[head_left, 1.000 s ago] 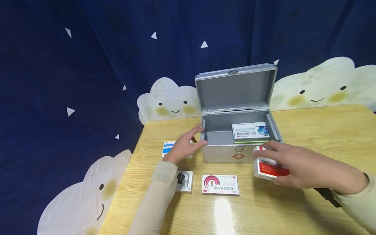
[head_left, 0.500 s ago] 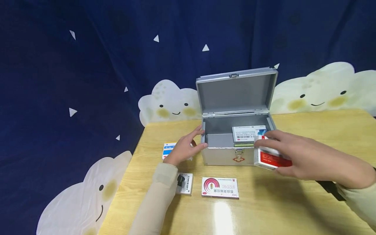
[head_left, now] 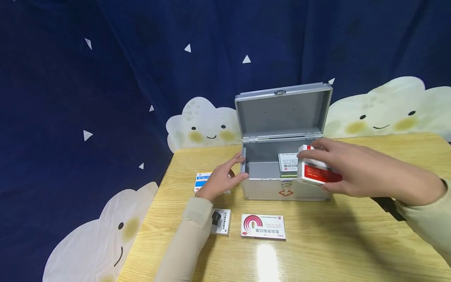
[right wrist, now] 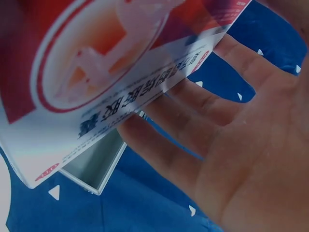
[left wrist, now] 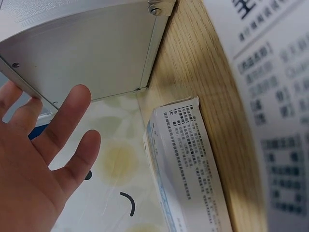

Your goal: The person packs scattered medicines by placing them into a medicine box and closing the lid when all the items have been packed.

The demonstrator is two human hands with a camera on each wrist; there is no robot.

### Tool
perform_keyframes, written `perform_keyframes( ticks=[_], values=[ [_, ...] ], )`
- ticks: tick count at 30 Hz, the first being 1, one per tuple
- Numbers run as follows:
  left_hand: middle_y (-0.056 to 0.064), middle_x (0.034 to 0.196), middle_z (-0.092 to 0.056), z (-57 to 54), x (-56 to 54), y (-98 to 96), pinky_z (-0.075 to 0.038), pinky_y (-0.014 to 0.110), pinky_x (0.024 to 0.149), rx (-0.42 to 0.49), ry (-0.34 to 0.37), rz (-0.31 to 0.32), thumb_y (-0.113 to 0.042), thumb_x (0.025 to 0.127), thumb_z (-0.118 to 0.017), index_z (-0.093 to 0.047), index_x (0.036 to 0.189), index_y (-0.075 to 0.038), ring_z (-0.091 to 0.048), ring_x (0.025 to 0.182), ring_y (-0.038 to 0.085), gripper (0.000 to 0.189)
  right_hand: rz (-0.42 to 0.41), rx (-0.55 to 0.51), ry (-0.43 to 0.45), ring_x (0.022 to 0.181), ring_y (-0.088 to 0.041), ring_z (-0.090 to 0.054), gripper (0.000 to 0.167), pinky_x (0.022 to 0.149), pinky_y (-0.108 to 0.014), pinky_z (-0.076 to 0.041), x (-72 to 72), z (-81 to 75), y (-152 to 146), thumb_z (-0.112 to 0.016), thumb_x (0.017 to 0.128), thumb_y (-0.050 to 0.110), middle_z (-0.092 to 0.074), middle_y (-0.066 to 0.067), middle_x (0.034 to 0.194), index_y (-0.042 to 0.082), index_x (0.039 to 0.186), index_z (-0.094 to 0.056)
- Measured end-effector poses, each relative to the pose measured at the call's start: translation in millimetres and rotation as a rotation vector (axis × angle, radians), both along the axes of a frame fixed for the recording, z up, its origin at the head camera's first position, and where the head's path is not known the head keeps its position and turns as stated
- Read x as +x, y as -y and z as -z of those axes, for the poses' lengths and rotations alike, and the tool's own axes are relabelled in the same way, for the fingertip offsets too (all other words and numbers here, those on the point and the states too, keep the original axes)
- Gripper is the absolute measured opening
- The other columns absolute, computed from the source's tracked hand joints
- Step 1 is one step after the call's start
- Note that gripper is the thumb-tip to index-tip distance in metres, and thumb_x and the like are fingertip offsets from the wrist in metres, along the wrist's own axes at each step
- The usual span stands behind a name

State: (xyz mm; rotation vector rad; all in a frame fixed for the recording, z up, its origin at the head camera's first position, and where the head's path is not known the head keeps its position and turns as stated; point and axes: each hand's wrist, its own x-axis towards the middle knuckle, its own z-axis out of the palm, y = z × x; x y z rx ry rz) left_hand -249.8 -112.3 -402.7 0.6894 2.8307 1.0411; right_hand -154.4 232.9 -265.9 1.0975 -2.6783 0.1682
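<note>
In the head view my right hand (head_left: pixel 356 166) grips a red-and-white medicine box (head_left: pixel 315 168) by its ends, over the front right wall of a silver first-aid case (head_left: pixel 262 188). The case's lid (head_left: pixel 282 113) stands raised. Close up in the right wrist view, the medicine box (right wrist: pixel 101 63) shows a red panel with a round picture, fingers along its edge. My left hand (head_left: pixel 222 178) rests against the case's left wall, fingertips at the rim; in the left wrist view its fingers (left wrist: pixel 72 111) are spread and nearly straight. A white medicine box (head_left: pixel 288 162) lies inside the case, partly hidden behind the held box.
On the wooden table (head_left: pixel 303 254) lie a white box with pink arcs (head_left: pixel 264 227), a white box with black print (head_left: pixel 222 222) partly under the left sleeve, and a blue-and-white box (head_left: pixel 202 181) behind the left hand. A dark blue curtain (head_left: pixel 197 74) hangs behind.
My right hand has lifted the red-and-white box up and a little left, from in front of the case to over its front wall. The left hand stays at the case's side.
</note>
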Motion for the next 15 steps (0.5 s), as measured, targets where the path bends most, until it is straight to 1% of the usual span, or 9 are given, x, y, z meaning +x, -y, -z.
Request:
perform_keyframes(
  ticks=[3,8,12,15],
  values=[
    [-0.023,0.163,-0.024,1.4,0.3,1.0,-0.05,0.026,0.071,0.012,0.003,0.007,-0.051,0.093,-0.061,-0.045,0.148,-0.031,-0.061,0.082,0.017,0.061,-0.002,0.014,-0.002,0.09,-0.017,-0.061,0.069,0.072,-0.039,-0.053,-4.4,-3.5,4.7,-0.086,0.07,0.026,-0.06,-0.006,0.125,0.029,0.134,-0.059],
    [-0.024,0.163,-0.023,3.9,1.0,1.8,-0.05,0.027,0.071,0.018,0.017,0.01,-0.052,0.093,-0.061,-0.044,0.149,-0.032,-0.062,0.085,0.02,0.062,-0.029,0.015,-0.017,0.09,-0.017,-0.062,0.07,0.074,-0.039,-0.054,-6.7,-3.2,9.6,-0.086,0.069,0.025,-0.061,-0.008,0.124,0.026,0.134,-0.06],
    [-0.024,0.163,-0.023,2.2,1.2,1.1,-0.05,0.028,0.073,0.012,0.023,0.007,-0.053,0.093,-0.06,-0.044,0.149,-0.032,-0.062,0.086,0.019,0.061,-0.034,0.013,-0.034,0.086,-0.015,-0.06,0.07,0.071,-0.037,-0.053,-9.1,-3.6,11.1,-0.086,0.068,0.024,-0.061,-0.007,0.122,0.025,0.133,-0.061],
    [-0.024,0.163,-0.023,0.0,0.4,0.6,-0.051,0.028,0.073,0.014,0.022,0.008,-0.053,0.093,-0.06,-0.044,0.149,-0.032,-0.062,0.085,0.018,0.062,-0.016,0.021,-0.026,0.086,-0.016,-0.061,0.07,0.071,-0.039,-0.053,-12.1,-5.9,12.0,-0.087,0.068,0.023,-0.06,-0.008,0.122,0.027,0.133,-0.061]
  ],
)
